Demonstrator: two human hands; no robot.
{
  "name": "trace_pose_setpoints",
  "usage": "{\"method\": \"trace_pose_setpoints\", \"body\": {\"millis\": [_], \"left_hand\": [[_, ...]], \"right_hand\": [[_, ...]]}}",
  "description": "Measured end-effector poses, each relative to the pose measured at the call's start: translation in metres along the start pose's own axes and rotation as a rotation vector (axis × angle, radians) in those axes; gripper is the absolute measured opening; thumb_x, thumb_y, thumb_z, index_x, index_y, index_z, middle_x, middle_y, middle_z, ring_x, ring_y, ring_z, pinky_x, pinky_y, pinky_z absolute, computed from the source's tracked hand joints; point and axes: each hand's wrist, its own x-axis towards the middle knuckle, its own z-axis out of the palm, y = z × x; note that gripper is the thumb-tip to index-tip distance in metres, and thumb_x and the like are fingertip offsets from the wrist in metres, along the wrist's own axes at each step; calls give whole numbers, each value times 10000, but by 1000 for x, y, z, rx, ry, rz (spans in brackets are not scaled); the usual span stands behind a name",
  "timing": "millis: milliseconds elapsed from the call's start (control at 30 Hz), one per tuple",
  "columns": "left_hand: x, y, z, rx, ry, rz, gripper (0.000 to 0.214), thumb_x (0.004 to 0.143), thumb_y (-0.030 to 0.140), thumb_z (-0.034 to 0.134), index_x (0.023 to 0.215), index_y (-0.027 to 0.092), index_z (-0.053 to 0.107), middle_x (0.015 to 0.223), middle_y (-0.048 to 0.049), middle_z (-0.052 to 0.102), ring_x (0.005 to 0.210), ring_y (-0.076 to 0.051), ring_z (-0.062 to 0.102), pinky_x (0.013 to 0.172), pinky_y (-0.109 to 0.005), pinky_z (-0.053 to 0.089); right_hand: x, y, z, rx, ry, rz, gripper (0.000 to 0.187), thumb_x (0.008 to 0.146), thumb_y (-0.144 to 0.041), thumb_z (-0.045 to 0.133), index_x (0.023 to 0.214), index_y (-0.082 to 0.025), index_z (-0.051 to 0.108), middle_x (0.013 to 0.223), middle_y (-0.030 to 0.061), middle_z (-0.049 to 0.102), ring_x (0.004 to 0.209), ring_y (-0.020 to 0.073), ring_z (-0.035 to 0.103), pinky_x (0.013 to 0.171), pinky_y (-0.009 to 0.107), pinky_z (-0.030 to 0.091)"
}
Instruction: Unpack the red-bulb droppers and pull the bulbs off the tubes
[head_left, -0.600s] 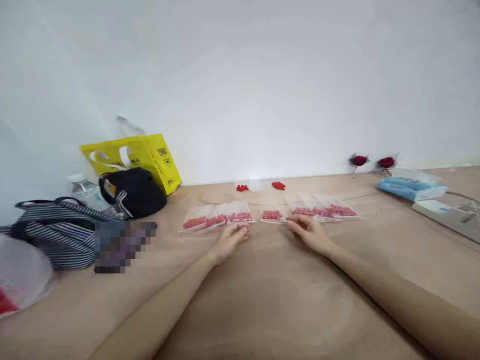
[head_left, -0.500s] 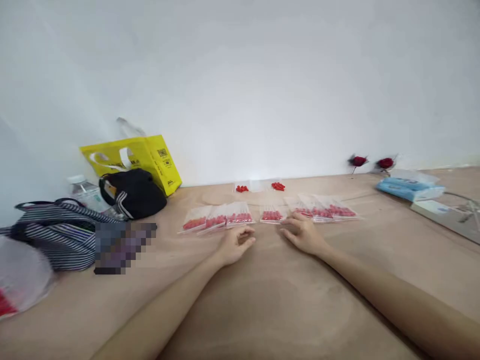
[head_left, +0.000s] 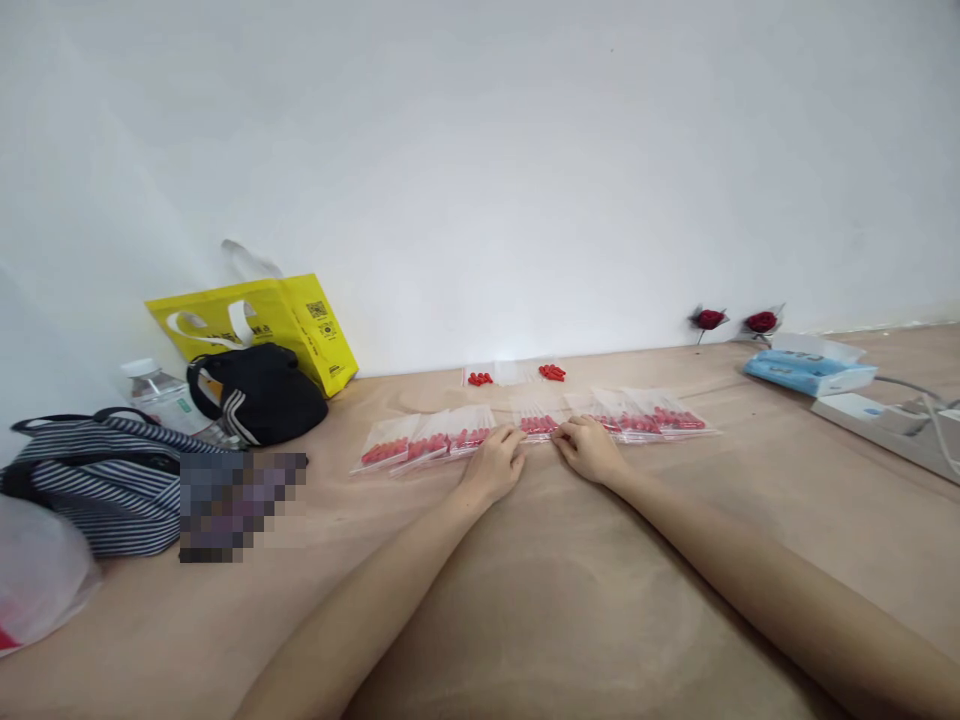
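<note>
Clear plastic zip bags with small red capsule-shaped pieces in them lie in a row on the table. At the front edge of the middle zip bag (head_left: 535, 412), my left hand (head_left: 495, 465) has its fingers closed at the left corner. My right hand (head_left: 591, 450) pinches at the right corner of that same bag. Overlapping bags (head_left: 427, 440) spread out to the left, and another overlapping group (head_left: 660, 415) lies to the right, partly behind my right hand. Farther back, near the wall, two small clusters of red pieces, the left cluster (head_left: 480, 379) and the right cluster (head_left: 553, 373), rest on clear plastic.
On the left are a yellow bag (head_left: 315, 335), a black cap (head_left: 274, 395), a clear bottle (head_left: 157, 395), a striped bag (head_left: 127, 485) and a whitish plastic bag (head_left: 41, 570). To the right are dark red artificial roses (head_left: 761, 322), a blue tissue pack (head_left: 810, 372) and a white power strip (head_left: 892, 425).
Both hands have moved to the middle bag's front corners, the left one forward and right. Their fingers have closed there. The whole view has shifted slightly.
</note>
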Motion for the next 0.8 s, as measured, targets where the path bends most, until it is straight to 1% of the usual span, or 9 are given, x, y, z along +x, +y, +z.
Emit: {"method": "trace_pose_setpoints", "body": {"millis": [100,167,233,300,400,500,633,733,800], "left_hand": [[17,-1,5,66,-21,51,111,749,86,518,823,127,589,903,-90,587,912,-217,525,794,-342,453],[25,-2,7,95,-39,82,108,754,64,500,733,127,586,816,-89,591,852,-224,536,742,-349,461],[28,-3,8,116,-45,102,128,755,49,493,702,127,579,767,-83,588,803,-218,544,704,-341,462],[25,-2,7,128,-33,105,128,772,63,482,718,128,577,764,-80,587,776,-209,545,685,-331,458],[12,1,3,127,0,99,134,815,128,454,761,135,576,774,-74,586,757,-195,541,674,-319,452],[-10,5,-6,97,29,114,159,841,170,430,777,147,573,784,-57,590,762,-176,534,703,-307,450],[-39,9,-20,-73,119,165,167,851,182,424,772,159,569,763,-38,591,758,-155,521,709,-290,450],[-48,9,-28,-146,145,190,150,842,178,442,769,162,572,741,-35,593,738,-149,516,680,-278,455],[-47,9,-31,-154,158,208,135,835,177,455,774,162,574,744,-35,596,736,-146,517,682,-277,458]], "right_hand": [[-2,-1,0,21,0,-24,148,795,-184,466,791,-187,614,811,46,593,803,164,507,706,260,359],[-5,-2,-1,42,17,-51,129,786,-189,484,806,-189,611,830,45,586,814,164,504,710,261,362],[-7,-3,-1,69,63,-80,122,770,-185,503,834,-184,607,841,49,579,818,169,500,711,269,364],[-9,-4,-3,79,120,-109,143,757,-196,526,877,-179,602,855,56,574,827,179,494,716,285,359],[-14,-9,-7,37,171,-174,189,755,-257,553,922,-181,602,869,62,576,823,189,486,722,308,337],[-22,-17,-14,4,189,-302,172,788,-292,535,909,-209,625,810,48,585,778,174,480,697,308,305],[-36,-31,-23,25,190,-456,193,848,-275,463,890,-226,645,739,35,585,714,138,466,660,288,276],[-42,-38,-26,62,157,-493,210,860,-252,442,886,-218,648,704,31,582,689,128,459,648,279,267],[-42,-39,-26,97,139,-465,198,851,-249,460,841,-220,655,679,24,587,683,128,463,649,281,260]]}}
